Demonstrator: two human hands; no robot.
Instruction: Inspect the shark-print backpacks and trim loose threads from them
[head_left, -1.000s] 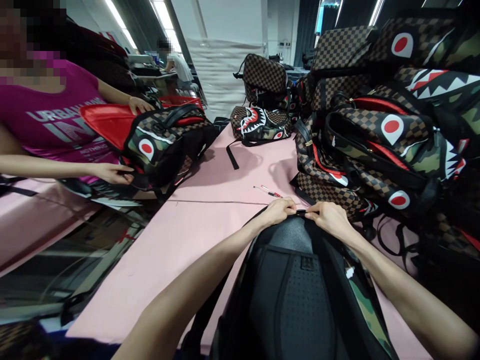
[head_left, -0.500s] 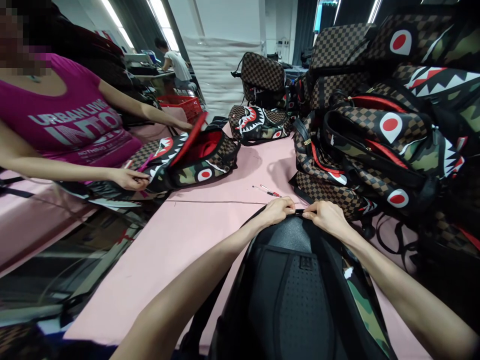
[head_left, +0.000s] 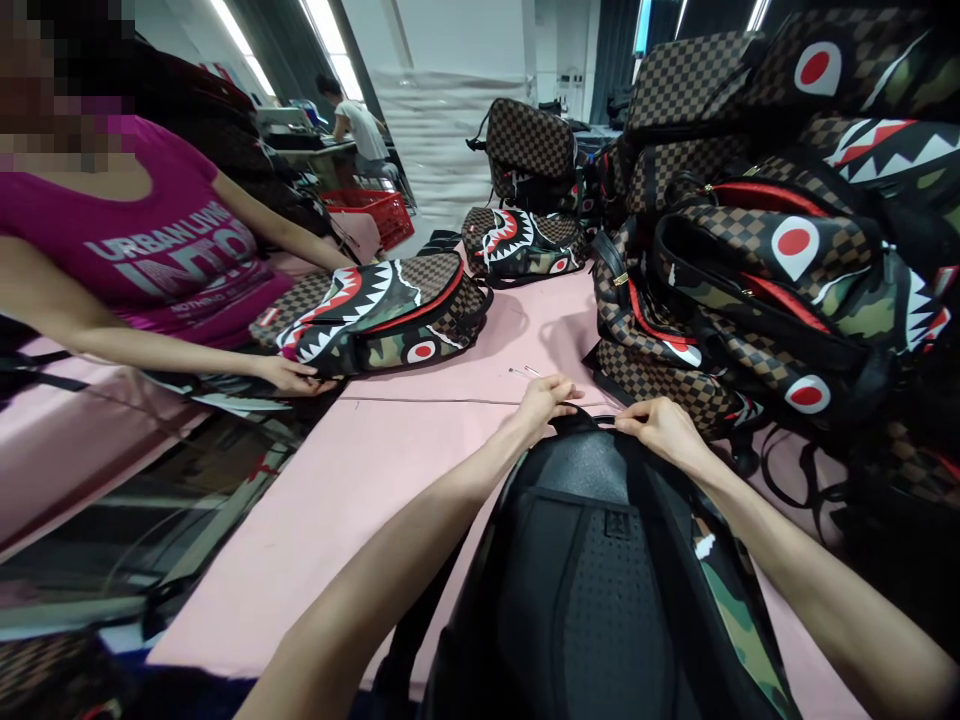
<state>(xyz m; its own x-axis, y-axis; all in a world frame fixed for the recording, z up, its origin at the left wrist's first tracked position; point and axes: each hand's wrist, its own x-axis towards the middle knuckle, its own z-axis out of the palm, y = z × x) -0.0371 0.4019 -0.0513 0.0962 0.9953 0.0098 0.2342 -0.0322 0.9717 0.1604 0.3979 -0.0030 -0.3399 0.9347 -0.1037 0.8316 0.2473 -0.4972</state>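
A black backpack [head_left: 607, 580] stands before me with its padded, dotted back panel toward me. Green camouflage shows down its right side. My left hand [head_left: 550, 405] is closed on the top edge, at the left end of the carry handle. My right hand [head_left: 664, 430] pinches the same top edge farther right, thumb against fingers. A short gap with a black loop lies between the two hands. What exactly sits under the fingertips is partly hidden. Just beyond my left hand, pens [head_left: 531, 371] lie on the pink table [head_left: 360, 480].
Across the table at left, a person in a magenta shirt [head_left: 172, 240] has hands on a checkered shark-mouth backpack [head_left: 375, 310]. Similar backpacks [head_left: 757, 250] are piled high at right. Another shark-mouth bag [head_left: 517, 240] lies at the back. A red crate [head_left: 382, 217] stands behind.
My left hand has shifted slightly left, widening the gap between my hands, and the handle loop now shows. The other person's backpack flap, raised before, now lies down.
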